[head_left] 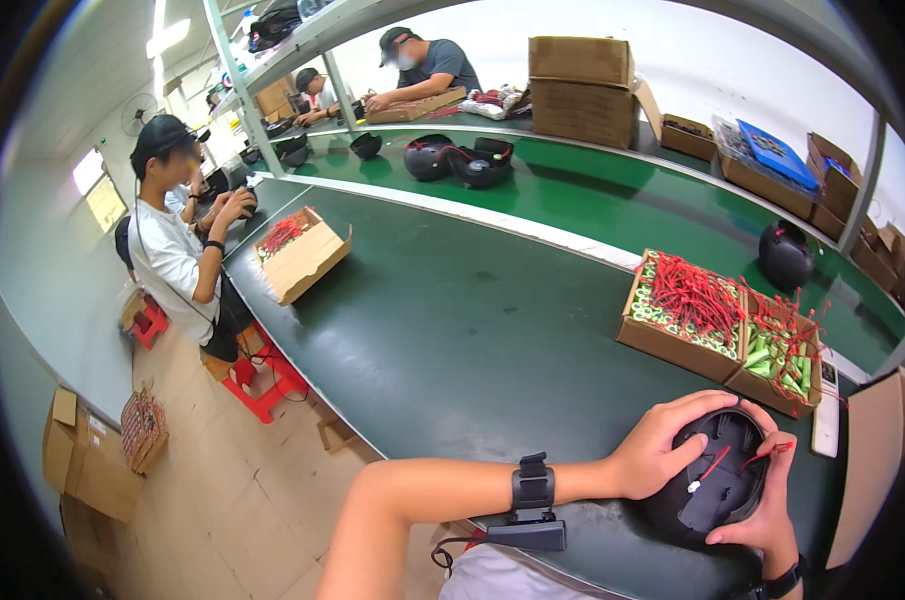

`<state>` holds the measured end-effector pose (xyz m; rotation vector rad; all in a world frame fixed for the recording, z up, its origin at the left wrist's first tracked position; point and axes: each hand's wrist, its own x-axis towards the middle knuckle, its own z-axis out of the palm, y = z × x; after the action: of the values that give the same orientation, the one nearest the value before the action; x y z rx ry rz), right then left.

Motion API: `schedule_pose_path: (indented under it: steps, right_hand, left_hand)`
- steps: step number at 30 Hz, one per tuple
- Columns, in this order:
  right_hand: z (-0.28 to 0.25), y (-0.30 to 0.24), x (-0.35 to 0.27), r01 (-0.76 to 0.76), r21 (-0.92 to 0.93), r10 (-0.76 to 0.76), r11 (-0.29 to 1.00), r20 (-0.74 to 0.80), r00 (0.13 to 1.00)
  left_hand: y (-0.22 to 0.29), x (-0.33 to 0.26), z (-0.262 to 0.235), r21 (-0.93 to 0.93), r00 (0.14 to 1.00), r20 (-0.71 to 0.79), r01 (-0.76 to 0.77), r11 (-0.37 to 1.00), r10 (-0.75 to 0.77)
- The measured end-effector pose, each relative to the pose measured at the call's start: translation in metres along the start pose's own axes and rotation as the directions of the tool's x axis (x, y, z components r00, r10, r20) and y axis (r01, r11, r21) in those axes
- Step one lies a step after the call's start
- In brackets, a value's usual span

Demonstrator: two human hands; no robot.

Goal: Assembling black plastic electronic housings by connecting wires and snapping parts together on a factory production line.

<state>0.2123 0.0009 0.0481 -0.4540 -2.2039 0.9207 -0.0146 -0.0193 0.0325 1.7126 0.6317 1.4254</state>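
At lower right of the frame, the left hand [657, 450] and right hand [771, 508] close their grip around a round black shell [712, 505], hollow side showing, a red wire [713, 464] inside. Beneath spreads the dark green worktop [442, 320]. Just above, two cardboard boxes [669, 346] hold green cylinders [764, 352] with red leads [694, 295].

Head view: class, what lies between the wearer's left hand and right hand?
In the head view, a black rounded shell lies between the left hand and right hand, touched by both; a red wire shows inside it.
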Motion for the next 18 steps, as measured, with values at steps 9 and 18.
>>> schedule_pose_path:
  steps: [9,18]
  right_hand:
    - [0.006,-0.025,0.01,-0.257,-0.076,0.251,0.963,-0.08,0.965]
    - [0.005,-0.033,0.006,-0.083,-0.1,0.079,0.991,-0.04,0.996]
  left_hand:
    - [-0.001,-0.002,0.0,0.002,1.0,-0.011,-0.019,1.0,0.019]
    - [-0.003,-0.001,0.008,-0.029,0.999,-0.032,-0.043,0.999,0.042]
